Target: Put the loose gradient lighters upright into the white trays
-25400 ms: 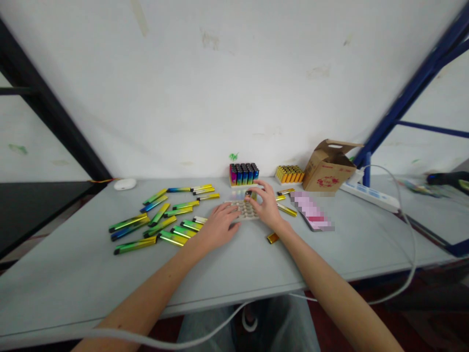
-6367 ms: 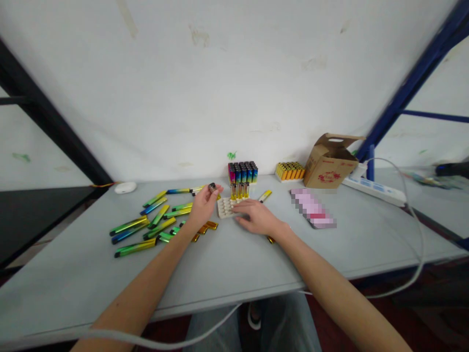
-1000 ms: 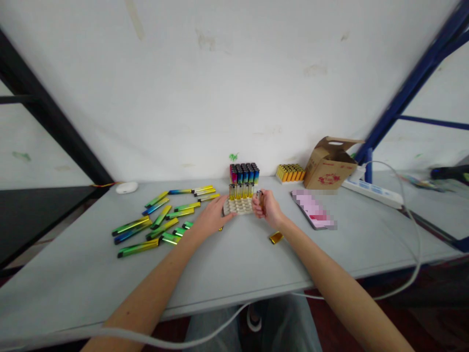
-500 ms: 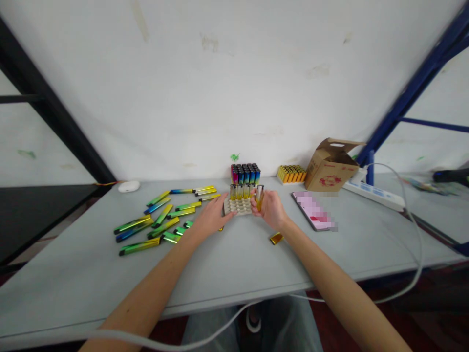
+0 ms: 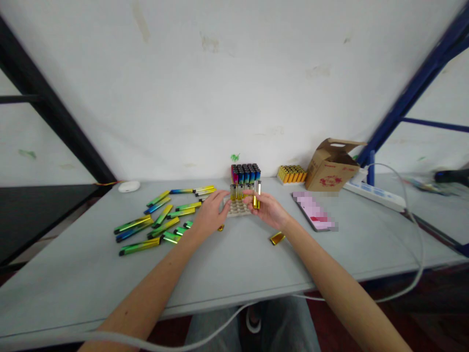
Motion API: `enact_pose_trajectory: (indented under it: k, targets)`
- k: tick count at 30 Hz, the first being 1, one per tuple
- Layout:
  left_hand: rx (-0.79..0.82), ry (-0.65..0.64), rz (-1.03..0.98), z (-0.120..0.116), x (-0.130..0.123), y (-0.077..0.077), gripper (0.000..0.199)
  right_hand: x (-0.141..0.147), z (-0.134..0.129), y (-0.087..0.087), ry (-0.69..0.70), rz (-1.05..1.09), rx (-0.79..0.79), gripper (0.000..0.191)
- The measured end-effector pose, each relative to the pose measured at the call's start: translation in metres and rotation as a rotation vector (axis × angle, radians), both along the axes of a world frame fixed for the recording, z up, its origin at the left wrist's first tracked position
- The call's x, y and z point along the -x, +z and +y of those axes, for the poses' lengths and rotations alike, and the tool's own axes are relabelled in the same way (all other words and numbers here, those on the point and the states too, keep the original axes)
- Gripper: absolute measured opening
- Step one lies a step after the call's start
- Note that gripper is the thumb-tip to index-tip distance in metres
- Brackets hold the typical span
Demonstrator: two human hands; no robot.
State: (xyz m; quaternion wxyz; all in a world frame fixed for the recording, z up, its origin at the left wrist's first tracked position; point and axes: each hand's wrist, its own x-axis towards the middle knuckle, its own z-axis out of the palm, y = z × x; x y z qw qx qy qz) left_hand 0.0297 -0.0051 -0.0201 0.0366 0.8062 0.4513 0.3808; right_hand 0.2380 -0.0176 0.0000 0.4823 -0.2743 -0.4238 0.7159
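In my right hand [image 5: 269, 210] a shiny gold lighter [image 5: 256, 198] is held upright between the fingers, over the right side of a pale tray [image 5: 238, 210] with rows of holes. My left hand [image 5: 210, 213] is at the tray's left edge, thumb and fingers apart, with nothing held; whether it touches the tray I cannot tell. Several similar gold lighters [image 5: 236, 191] stand upright in the tray's back row, some partly hidden by my right fingers. A gold piece [image 5: 277, 238] lies beside my right wrist, and a smaller gold piece [image 5: 221, 228] lies near my left hand.
Several green, yellow and blue lighters [image 5: 163, 230] lie scattered on the left. Behind the tray stands a block of dark-topped lighters [image 5: 246, 173]. To the right are a yellow-orange block [image 5: 292, 173], a cardboard box [image 5: 330, 168], a phone [image 5: 313, 210] and a power strip [image 5: 377, 194].
My left hand has drawn back slightly from the tray's left edge. My right hand has opened its grip a little, and the lighter in it has shifted slightly left and stands straighter.
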Motion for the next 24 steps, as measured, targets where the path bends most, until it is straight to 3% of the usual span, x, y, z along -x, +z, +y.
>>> enact_pose_trajectory:
  k: [5,11,17,21,24]
  targets:
    - [-0.031,-0.087,-0.178,-0.01,-0.005,0.013,0.032,0.002,-0.002,-0.006,0.134,-0.213,-0.101,0.04]
    - [0.175,-0.254,-0.325,-0.016,-0.019,0.015,0.033,0.009,-0.001,-0.016,0.173,-0.338,-0.266,0.048]
    - [0.326,-0.292,-0.505,-0.012,-0.023,0.006,0.039,0.004,-0.002,-0.017,0.281,-0.49,-0.347,0.052]
    - [0.45,-0.311,-0.569,-0.013,-0.023,0.01,0.036,0.005,-0.004,-0.017,0.304,-0.533,-0.355,0.048]
    - [0.494,-0.243,-0.647,-0.012,-0.02,0.014,0.037,0.005,-0.003,-0.015,0.266,-0.538,-0.343,0.04]
